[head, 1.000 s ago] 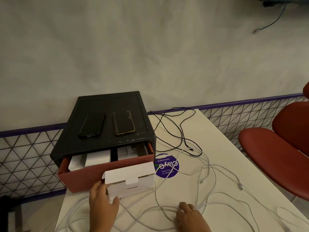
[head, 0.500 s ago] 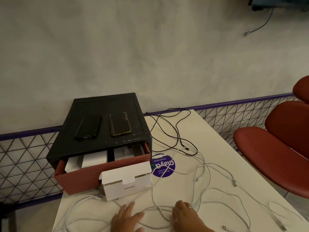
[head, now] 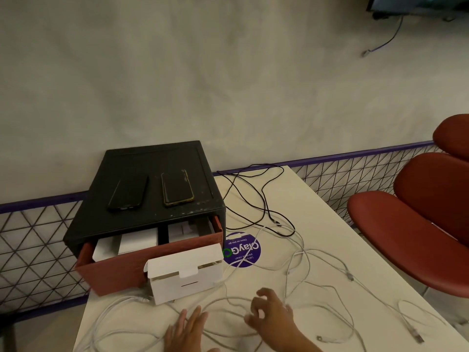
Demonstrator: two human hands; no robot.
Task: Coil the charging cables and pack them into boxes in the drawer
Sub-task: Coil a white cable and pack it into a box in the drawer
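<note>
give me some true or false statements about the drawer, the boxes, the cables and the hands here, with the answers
1. Two phones lie on top of the black drawer unit. True.
2. The red drawer is pushed fully shut. False: it is pulled out, and white boxes show inside it.
3. A white box stands on the table in front of the drawer. True.
4. The black cable is coiled inside that box. False: it lies loose on the table near the far edge.
5. The left hand holds the white box. False: it lies flat on the table among the white cables, apart from the box.
</note>
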